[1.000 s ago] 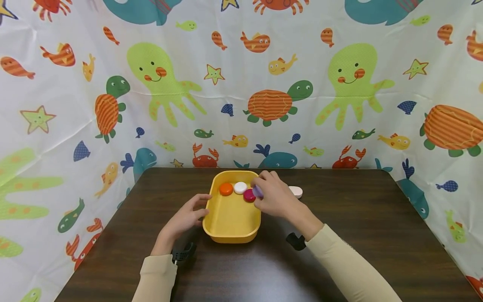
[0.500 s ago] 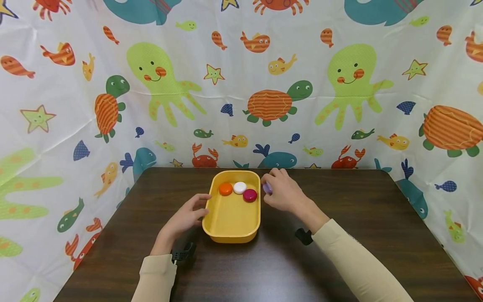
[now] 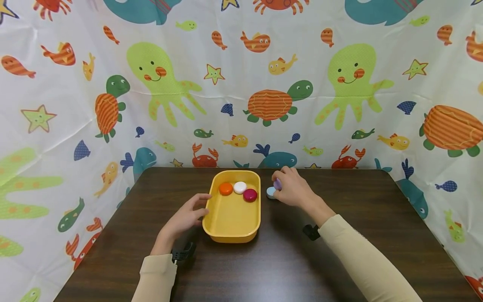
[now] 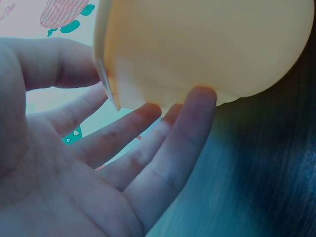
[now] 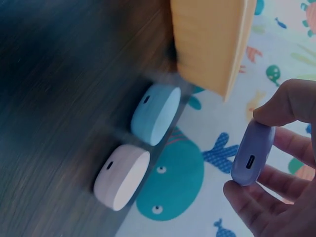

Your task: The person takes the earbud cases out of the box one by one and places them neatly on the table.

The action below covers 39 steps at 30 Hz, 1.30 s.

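In the right wrist view, a purple earbud case [image 5: 254, 153] with a small charging slot is pinched between my right thumb and fingertips. This right hand [image 3: 296, 191] hovers just right of the yellow tray [image 3: 230, 218]. Beneath it, a light blue case [image 3: 271, 193] and a pale pink case [image 5: 122, 177] lie on the table; the hand hides the pink one in the head view. Orange [image 3: 226, 188], white [image 3: 240, 187] and crimson [image 3: 250, 195] cases lie at the tray's far end. My left hand [image 3: 186, 216] touches the tray's left side with loosely extended fingers.
The dark wooden table [image 3: 362, 218] runs back to a white curtain [image 3: 234, 147] printed with sea animals. A black strap [image 3: 184, 251] sits by the left wrist and another dark band [image 3: 311, 232] by the right.
My right hand has carried the purple case from over the tray's right rim further right. The light blue case has come into view beside it. The left hand and tray stay put.
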Motion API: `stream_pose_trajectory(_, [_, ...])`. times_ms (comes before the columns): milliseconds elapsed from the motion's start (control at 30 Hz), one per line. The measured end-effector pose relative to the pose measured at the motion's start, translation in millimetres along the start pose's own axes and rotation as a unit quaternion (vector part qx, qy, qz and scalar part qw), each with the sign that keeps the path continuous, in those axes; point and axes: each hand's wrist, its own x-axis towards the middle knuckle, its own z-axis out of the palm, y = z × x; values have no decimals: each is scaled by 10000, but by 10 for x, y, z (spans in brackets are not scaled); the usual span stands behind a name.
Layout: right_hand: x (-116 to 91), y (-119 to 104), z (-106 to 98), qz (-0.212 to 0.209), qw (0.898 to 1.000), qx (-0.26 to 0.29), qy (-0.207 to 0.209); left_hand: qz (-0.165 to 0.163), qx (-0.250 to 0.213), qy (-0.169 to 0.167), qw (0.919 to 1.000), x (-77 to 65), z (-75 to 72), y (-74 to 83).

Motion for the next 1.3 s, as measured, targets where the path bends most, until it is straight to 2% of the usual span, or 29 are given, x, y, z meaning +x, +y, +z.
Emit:
stream_pose_trajectory(833, [5, 506, -109, 458, 9977, -310, -388, 29, -29, -19, 10000, 28, -14, -24])
stream_pose_trajectory(1300, [-33, 796, -39, 763, 9960, -330, -322, 39, -125, -38, 9999, 24, -9, -29])
